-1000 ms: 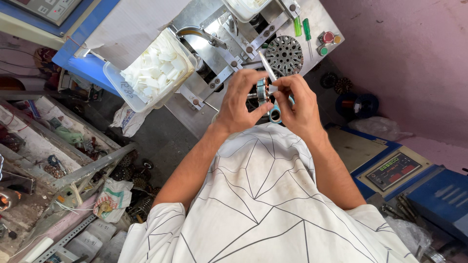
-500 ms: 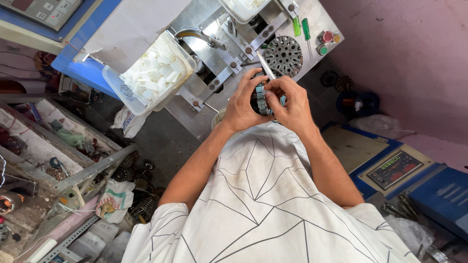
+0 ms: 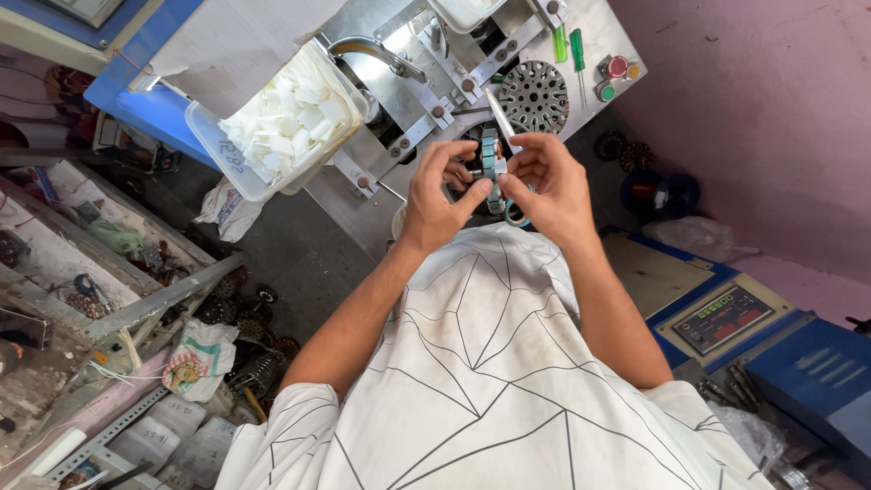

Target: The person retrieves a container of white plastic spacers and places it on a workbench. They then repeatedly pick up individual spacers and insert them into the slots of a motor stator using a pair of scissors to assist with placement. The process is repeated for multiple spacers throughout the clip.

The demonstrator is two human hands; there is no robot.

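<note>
Nearest, both hands meet just off the near edge of the metal counter (image 3: 594, 36). The left hand (image 3: 435, 195) and right hand (image 3: 549, 181) each pinch a small ringed metal part (image 3: 491, 159) between fingertips. With nothing beneath it, a loosened grip could drop it. Farther left, a tub of white pieces (image 3: 281, 118) overhangs the counter's edge and could tip.

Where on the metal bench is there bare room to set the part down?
Bare plate on the metal bench lies right of the slotted disc, beyond the screwdriver. Crowded: clamps beside the plastic tub, and around both hands.
</note>
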